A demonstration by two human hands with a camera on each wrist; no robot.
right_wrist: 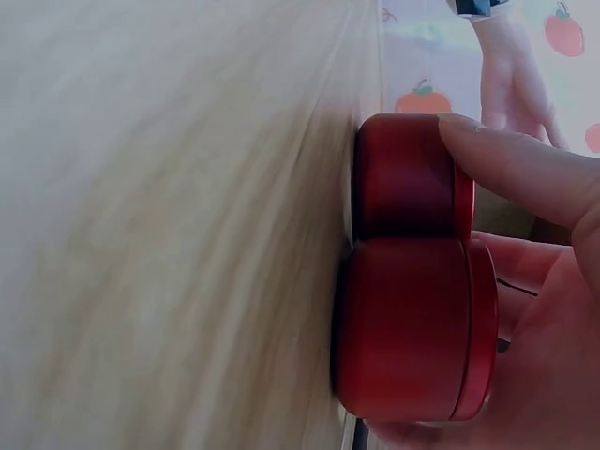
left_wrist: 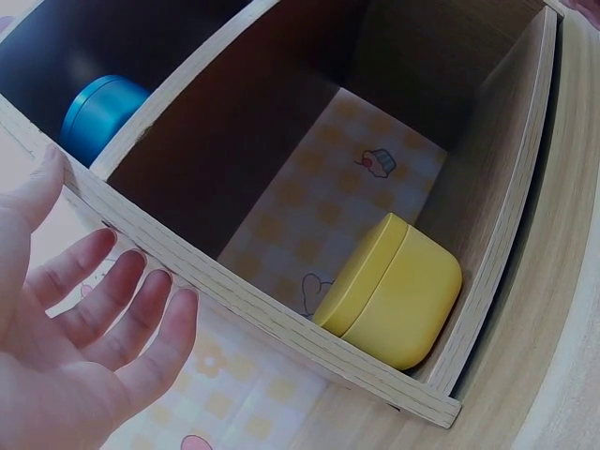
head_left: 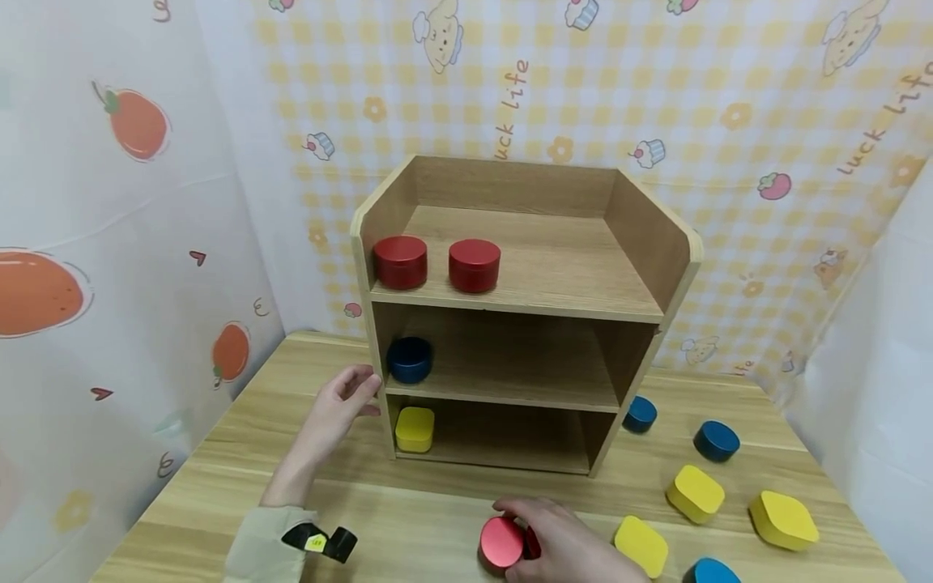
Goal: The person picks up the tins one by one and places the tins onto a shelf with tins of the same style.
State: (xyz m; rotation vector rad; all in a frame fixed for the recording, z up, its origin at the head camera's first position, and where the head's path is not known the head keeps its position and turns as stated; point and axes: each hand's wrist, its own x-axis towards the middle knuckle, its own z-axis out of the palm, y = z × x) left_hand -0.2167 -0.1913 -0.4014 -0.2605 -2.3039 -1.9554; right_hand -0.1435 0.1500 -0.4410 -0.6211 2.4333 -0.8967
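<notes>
My left hand [head_left: 346,405] is at the left side panel of the wooden shelf [head_left: 517,398], its fingers extended and apart with nothing in them, as the left wrist view also shows. Low in front of the shelf, my right hand [head_left: 557,538] grips a red round tin [head_left: 501,542]. A second red tin [right_wrist: 408,328] sits against the first inside the same hand, mostly hidden from the head view. In the right wrist view the thumb [right_wrist: 525,169] lies on the farther tin, and both tins stand on the tabletop.
Two red tins [head_left: 475,265] stand on the top shelf, a blue tin [head_left: 410,360] on the middle one and a yellow tin [head_left: 415,429] on the bottom. Several blue tins [head_left: 717,441] and yellow tins [head_left: 696,494] lie on the table to the right.
</notes>
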